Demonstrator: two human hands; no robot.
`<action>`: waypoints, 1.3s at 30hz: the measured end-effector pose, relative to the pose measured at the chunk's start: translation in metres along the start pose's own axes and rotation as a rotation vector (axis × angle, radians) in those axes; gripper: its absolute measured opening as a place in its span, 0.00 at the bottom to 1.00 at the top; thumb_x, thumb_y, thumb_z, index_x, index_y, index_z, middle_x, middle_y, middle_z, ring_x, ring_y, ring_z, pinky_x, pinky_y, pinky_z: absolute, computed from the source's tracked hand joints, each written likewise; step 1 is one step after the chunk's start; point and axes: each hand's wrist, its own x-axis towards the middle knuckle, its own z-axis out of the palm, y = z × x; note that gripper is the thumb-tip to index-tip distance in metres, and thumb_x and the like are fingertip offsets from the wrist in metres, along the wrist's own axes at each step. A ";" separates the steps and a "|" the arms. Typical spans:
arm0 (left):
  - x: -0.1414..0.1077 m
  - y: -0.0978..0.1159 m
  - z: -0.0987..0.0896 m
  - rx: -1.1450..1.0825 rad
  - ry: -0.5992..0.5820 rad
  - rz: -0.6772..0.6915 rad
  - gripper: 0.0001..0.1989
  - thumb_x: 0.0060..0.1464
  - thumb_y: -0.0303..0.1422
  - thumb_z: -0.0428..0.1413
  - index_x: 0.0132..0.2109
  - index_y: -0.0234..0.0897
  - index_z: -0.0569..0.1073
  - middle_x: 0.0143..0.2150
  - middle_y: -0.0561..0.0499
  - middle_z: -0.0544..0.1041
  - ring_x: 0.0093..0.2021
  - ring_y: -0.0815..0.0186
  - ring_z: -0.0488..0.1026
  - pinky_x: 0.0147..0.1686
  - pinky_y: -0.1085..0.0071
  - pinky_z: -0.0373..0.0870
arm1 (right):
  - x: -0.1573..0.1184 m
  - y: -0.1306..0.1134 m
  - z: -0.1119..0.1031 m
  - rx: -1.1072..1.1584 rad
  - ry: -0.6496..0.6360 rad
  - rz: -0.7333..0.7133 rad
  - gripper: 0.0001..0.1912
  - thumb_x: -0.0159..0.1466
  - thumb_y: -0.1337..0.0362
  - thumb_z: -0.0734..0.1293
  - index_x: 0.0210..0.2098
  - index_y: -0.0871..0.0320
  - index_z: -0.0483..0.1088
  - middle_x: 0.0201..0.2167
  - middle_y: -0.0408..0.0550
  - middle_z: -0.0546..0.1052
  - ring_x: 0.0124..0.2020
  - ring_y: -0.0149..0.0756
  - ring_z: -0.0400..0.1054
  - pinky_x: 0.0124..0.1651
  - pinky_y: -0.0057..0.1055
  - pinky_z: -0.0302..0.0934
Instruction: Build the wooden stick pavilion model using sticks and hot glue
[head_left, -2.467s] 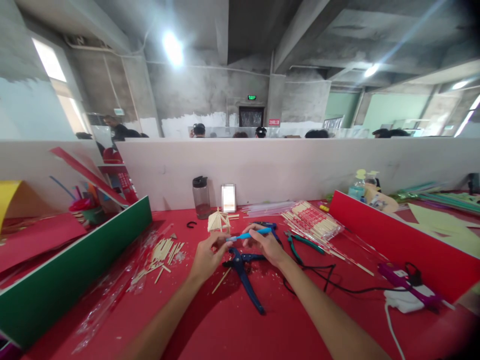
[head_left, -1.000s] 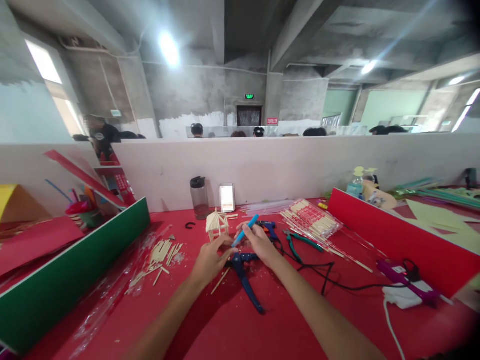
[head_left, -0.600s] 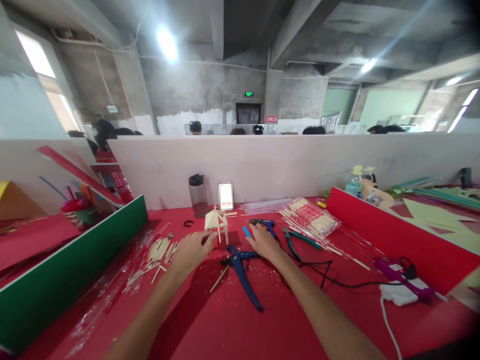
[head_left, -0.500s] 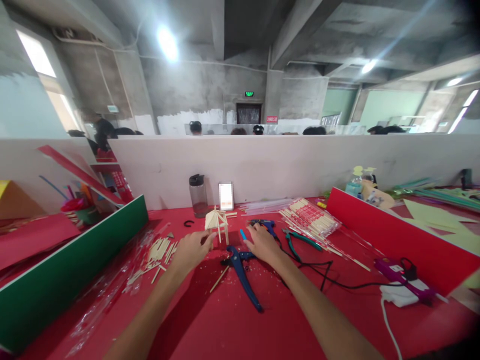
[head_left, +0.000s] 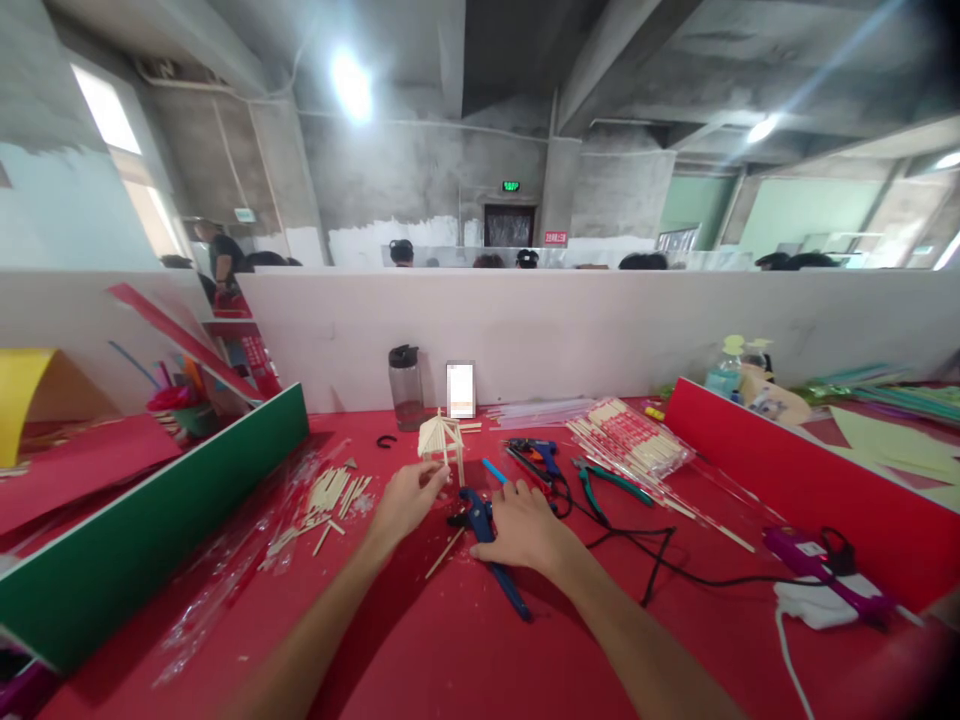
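Note:
A small pavilion-like model (head_left: 436, 437) of pale wooden sticks, with a sloped roof and thin legs, stands in the middle of the red table. My left hand (head_left: 411, 497) is at its front legs, thumb and forefinger pinched together; what lies between the fingertips is hidden. Over the blue hand cutter (head_left: 512, 592) hovers or rests my right hand (head_left: 529, 525), thumb spread to the left of the handle and fingers stretched forward. Part of the cutter is covered by that hand. A loose stick (head_left: 444, 553) lies left of the cutter, and a bright blue piece (head_left: 493, 470) lies beyond my right fingers.
Cut sticks (head_left: 330, 495) are heaped at left. A blue glue gun (head_left: 546, 456), green-handled pliers (head_left: 626, 485) and bagged sticks (head_left: 630, 435) lie at right, with black cable (head_left: 705, 573). Behind stand a bottle (head_left: 406, 390) and a phone (head_left: 461, 390). Green (head_left: 195, 510) and red (head_left: 795, 480) boards flank the table.
My right hand has come back toward me from beside the bright blue piece and is now over the cutter. My left hand has shifted slightly right, against the model's legs. The view has turned slightly left.

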 end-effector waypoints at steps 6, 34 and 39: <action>0.001 0.000 0.011 -0.252 0.006 -0.018 0.25 0.54 0.53 0.54 0.41 0.32 0.75 0.39 0.41 0.82 0.32 0.57 0.79 0.32 0.66 0.73 | 0.005 0.010 -0.013 0.001 -0.023 -0.025 0.35 0.53 0.45 0.69 0.50 0.65 0.73 0.50 0.69 0.73 0.53 0.63 0.65 0.53 0.50 0.59; -0.007 0.013 0.019 -0.210 -0.118 0.139 0.17 0.60 0.44 0.53 0.38 0.34 0.76 0.31 0.47 0.80 0.29 0.64 0.74 0.33 0.70 0.68 | 0.017 0.056 -0.030 0.663 0.197 -0.209 0.21 0.60 0.52 0.70 0.48 0.57 0.75 0.45 0.51 0.78 0.44 0.41 0.72 0.50 0.36 0.63; -0.006 0.015 0.018 -0.243 -0.116 0.131 0.17 0.58 0.45 0.54 0.37 0.34 0.75 0.31 0.47 0.80 0.28 0.63 0.74 0.33 0.69 0.69 | 0.016 0.056 -0.031 0.661 0.191 -0.195 0.23 0.60 0.51 0.70 0.50 0.59 0.75 0.45 0.51 0.78 0.44 0.41 0.72 0.49 0.36 0.63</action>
